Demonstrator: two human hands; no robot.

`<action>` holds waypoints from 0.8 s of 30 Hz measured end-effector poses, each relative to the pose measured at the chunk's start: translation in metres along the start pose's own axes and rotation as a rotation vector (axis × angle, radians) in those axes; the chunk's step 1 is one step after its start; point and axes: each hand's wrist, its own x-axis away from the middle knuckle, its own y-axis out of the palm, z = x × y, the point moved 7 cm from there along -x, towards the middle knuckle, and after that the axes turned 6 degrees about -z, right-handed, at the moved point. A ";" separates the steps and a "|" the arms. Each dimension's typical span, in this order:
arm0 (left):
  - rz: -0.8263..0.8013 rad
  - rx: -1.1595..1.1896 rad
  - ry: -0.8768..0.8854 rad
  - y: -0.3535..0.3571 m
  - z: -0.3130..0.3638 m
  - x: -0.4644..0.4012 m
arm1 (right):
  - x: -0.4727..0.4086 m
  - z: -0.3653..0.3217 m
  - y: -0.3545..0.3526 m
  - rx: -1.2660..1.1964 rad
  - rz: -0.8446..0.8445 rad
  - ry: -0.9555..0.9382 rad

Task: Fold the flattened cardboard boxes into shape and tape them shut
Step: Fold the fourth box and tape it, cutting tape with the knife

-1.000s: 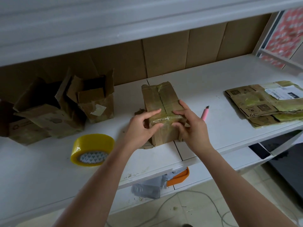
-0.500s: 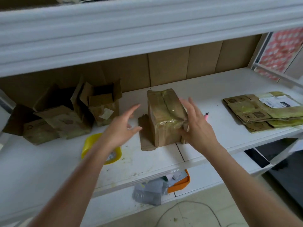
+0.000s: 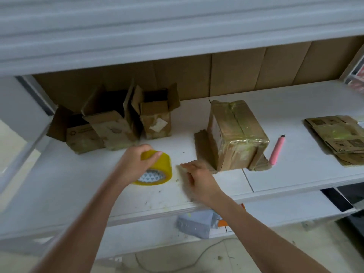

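Fingers of the left hand [image 3: 136,164] curl over the tape [image 3: 157,168], likely for another strip. Right hand [image 3: 199,178], fingers loosely extended, hovers beside it. Right of the tape stands the box [image 3: 236,134], partly taped.

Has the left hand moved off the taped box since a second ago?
Yes. The left hand has left the taped box and gone leftward along the shelf; it now grips the yellow tape roll.
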 end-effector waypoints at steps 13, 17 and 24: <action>-0.039 0.322 0.098 -0.014 -0.035 0.011 | -0.024 0.004 0.027 0.127 -0.006 0.146; -0.047 0.361 0.060 -0.017 -0.045 0.007 | -0.024 0.006 0.024 0.037 0.012 0.162; -0.058 0.119 0.272 -0.024 -0.008 0.004 | -0.028 0.002 0.022 -0.112 0.035 0.178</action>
